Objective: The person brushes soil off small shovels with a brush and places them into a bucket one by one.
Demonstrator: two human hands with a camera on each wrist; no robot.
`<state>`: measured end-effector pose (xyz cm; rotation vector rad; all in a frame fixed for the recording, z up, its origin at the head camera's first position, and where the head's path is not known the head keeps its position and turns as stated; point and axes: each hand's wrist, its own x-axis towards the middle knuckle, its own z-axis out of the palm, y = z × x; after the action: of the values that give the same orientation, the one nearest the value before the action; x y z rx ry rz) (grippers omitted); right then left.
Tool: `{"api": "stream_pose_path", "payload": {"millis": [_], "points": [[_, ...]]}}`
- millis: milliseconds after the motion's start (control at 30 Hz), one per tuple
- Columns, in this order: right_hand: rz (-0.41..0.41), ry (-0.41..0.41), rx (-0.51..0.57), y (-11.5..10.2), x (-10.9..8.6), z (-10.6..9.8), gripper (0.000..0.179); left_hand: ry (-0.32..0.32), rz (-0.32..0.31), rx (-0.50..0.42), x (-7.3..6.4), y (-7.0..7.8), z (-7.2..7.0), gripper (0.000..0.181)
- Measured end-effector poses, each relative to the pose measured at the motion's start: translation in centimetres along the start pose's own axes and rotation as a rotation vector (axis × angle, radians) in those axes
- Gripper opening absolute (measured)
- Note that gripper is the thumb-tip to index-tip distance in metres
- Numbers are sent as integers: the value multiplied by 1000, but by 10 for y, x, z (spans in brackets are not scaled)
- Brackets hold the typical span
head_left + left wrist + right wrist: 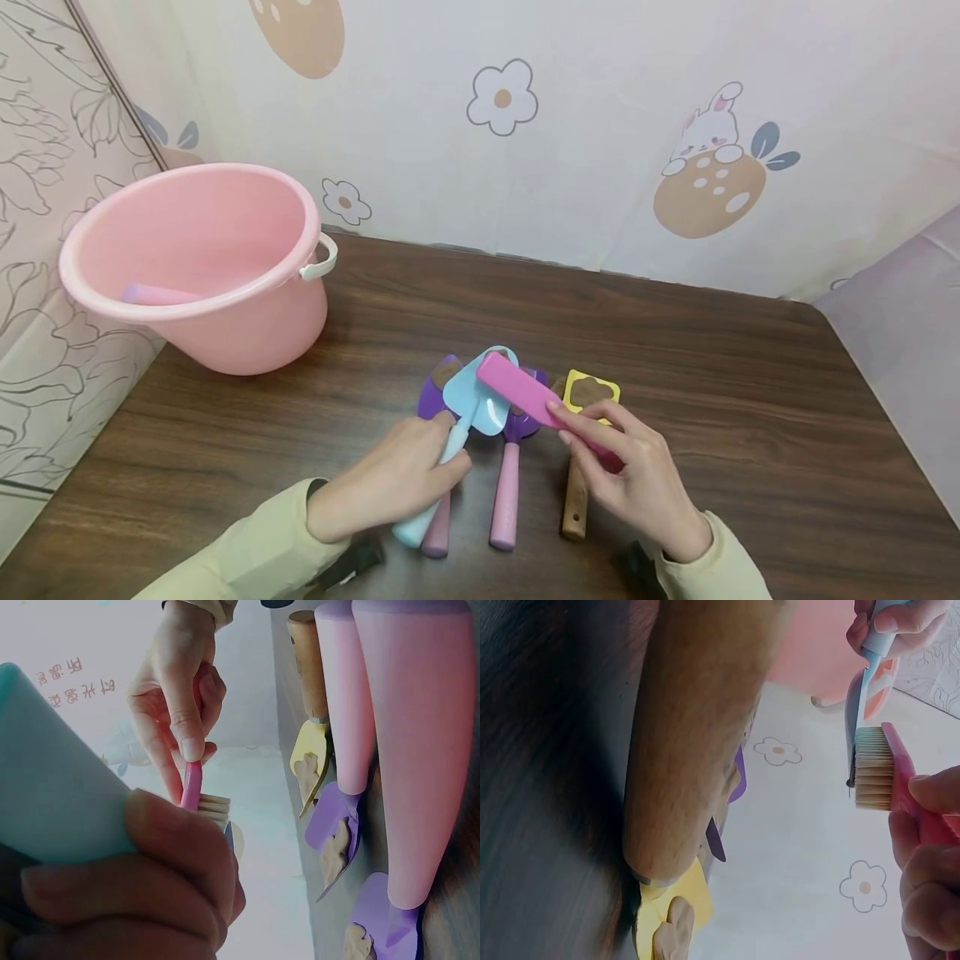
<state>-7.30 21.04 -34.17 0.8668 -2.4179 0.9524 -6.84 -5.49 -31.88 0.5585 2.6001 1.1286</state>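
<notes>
My left hand grips the handle of a light blue toy shovel, its blade raised over the other shovels. In my right hand is a pink brush, pinched between thumb and fingers. The right wrist view shows the brush bristles against the shovel's blade, with a small dark spot at the blade's tip. Below lie two purple shovels with pink handles, and a yellow shovel with a wooden handle. Brown clay-like lumps sit on the purple and yellow blades.
A pink bucket with a white handle stands at the back left of the dark wooden table. A pink and lilac handle shows inside it. Behind the table hangs a patterned cloth.
</notes>
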Motion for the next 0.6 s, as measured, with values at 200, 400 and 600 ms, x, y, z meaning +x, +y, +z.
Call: {"api": "stream_pose_path", "payload": {"millis": [200, 400, 600], "points": [[-6, 14, 13, 3, 0, -2, 33, -2, -10, -5, -1, 0, 0, 8], [11, 22, 3, 3, -1, -4, 35, -9, -16, 3, -2, 0, -1, 9], [27, 30, -10, 5, -3, -5, 34, -6, -22, 16, -3, 0, -1, 9]]}}
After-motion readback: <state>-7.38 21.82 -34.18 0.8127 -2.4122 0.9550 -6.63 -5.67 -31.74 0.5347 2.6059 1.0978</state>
